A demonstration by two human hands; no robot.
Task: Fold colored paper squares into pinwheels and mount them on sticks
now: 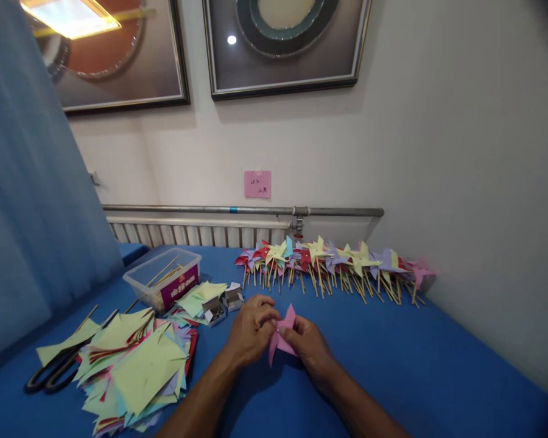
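Observation:
Between my two hands, above the blue table cover, is a pink paper pinwheel (285, 344) with a small pin head at its centre. My left hand (254, 325) has its fingers closed on the pinwheel's left side near the middle. From the right, my right hand (311, 345) pinches the paper, thumb on top close to the pin. No stick shows on this pinwheel; its back is hidden. Left of my hands stand two small open boxes, one with metal pins (214, 313) inside, the other a white box (233, 297).
A pile of cut paper squares (141, 371) covers the left front, with black-handled scissors (57, 371) beside it. Behind stands a clear plastic tub (162, 274) of wooden sticks. Finished pinwheels (317, 252) on sticks lie in a row along the back, below a wall pipe (201, 210).

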